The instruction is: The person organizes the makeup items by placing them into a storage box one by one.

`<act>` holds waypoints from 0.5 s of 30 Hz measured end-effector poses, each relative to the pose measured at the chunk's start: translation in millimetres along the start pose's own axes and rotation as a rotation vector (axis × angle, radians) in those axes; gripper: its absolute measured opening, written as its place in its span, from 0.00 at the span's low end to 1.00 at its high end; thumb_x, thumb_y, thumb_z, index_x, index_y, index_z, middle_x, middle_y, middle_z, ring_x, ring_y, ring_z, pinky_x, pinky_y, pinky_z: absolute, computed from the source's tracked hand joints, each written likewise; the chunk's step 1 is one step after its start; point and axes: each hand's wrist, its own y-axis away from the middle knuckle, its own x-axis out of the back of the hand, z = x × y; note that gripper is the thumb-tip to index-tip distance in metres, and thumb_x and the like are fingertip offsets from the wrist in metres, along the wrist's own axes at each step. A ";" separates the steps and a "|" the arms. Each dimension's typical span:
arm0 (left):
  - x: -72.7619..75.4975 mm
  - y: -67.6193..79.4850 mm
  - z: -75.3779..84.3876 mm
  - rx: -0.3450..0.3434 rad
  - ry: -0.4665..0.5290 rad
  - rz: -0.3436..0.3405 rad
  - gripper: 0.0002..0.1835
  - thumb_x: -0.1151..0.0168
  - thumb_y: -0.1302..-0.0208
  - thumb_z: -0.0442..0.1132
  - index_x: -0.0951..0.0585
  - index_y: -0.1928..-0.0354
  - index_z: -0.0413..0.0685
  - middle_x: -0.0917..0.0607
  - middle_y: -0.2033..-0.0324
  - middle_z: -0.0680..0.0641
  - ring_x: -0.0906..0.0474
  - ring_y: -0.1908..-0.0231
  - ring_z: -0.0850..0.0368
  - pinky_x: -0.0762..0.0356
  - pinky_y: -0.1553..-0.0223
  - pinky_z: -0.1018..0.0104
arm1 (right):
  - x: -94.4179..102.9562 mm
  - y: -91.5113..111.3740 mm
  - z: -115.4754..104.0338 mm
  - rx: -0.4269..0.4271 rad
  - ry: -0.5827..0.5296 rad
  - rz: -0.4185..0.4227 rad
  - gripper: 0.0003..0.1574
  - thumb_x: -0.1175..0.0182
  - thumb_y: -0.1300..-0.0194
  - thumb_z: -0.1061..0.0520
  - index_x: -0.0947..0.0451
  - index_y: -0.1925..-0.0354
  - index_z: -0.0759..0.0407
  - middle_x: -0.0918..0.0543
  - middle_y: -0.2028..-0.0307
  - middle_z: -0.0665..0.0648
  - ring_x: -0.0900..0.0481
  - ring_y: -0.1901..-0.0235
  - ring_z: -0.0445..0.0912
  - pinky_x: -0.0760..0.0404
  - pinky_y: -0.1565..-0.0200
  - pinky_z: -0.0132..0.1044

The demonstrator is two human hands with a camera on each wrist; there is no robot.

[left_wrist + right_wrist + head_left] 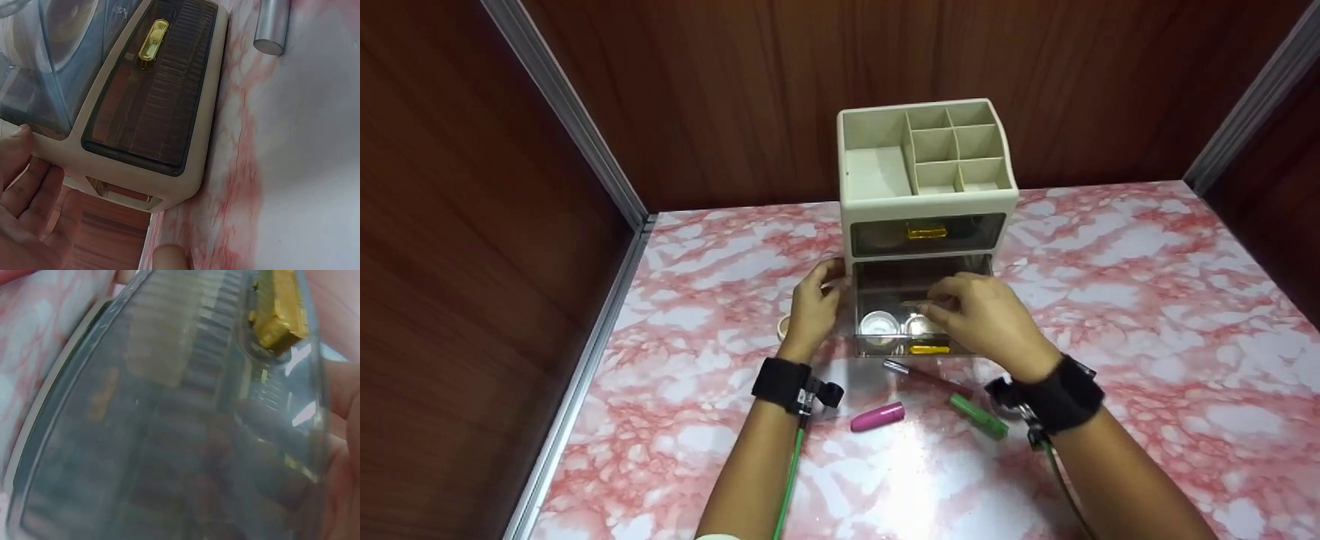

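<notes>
Right, the pink-and-white worktop (1110, 300) spreads under everything, and standing on it is the cream organizer (877, 169), its top divided into compartments. Its upper drawer (877, 236) is closed, so is the bottom drawer (140, 95) in the left wrist view, but between them the clear middle drawer (870, 354) juts out towards the person. Over to the left hand (812, 311): it's against the organizer's left side, thumb at the front edge, fingers loosely bent and a little apart. The right hand (986, 315) reaches over the open drawer, fingers curled inwards with the thumb close to them; whether they pinch anything, I can't tell. Down in front lie three tubes: a dark one with a silver end (930, 377), a green one (979, 417) and a pink one (877, 417). Inside the drawer, a silvery round container (879, 328) sits on the left, and a second round container (916, 328) is just beside it, partly hidden under the right hand. Smallest of all, a gold handle (929, 349) gleams on the drawer's front.
</notes>
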 end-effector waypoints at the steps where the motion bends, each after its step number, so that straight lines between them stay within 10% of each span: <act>1: 0.3 0.1 0.1 0.002 0.000 -0.001 0.13 0.39 0.36 0.26 0.21 0.49 0.33 0.17 0.55 0.38 0.21 0.52 0.47 0.22 0.50 0.56 | 1.7 3.9 1.2 0.024 -0.002 0.035 0.12 0.31 0.41 0.51 0.15 0.63 0.57 0.17 0.70 0.51 0.22 0.71 0.45 0.22 0.66 0.42; 15: 1.6 0.5 -0.5 0.003 -0.011 0.005 0.13 0.38 0.35 0.30 0.21 0.49 0.35 0.16 0.56 0.39 0.20 0.52 0.47 0.22 0.51 0.53 | 20.1 57.0 31.7 0.218 0.005 0.404 0.14 0.30 0.44 0.65 0.16 0.57 0.59 0.16 0.59 0.52 0.18 0.59 0.46 0.23 0.57 0.39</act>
